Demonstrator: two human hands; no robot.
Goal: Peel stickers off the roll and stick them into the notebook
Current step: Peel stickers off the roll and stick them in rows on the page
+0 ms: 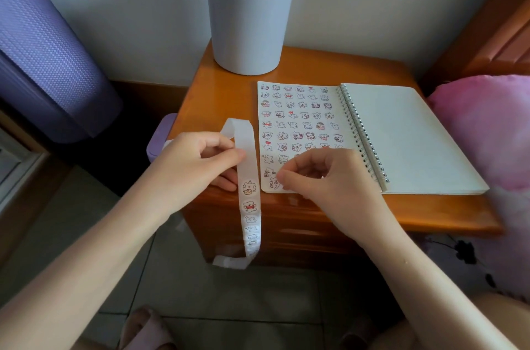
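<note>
An open spiral notebook (407,131) lies on a wooden bedside table (218,85). Its left page (298,117) is filled with rows of small cartoon stickers; the right page is blank. A white sticker strip (249,172) loops up over the table and hangs down past the front edge, with several stickers on its lower part. My left hand (198,163) pinches the strip between thumb and fingers. My right hand (321,177) rests on the page's lower left corner, its fingertips pressed on a sticker (274,182) there.
A grey plastic bin (248,19) stands at the back of the table against the wall. A pink pillow (487,126) lies to the right, a purple rolled mat (43,48) to the left. Tiled floor and slippers show below.
</note>
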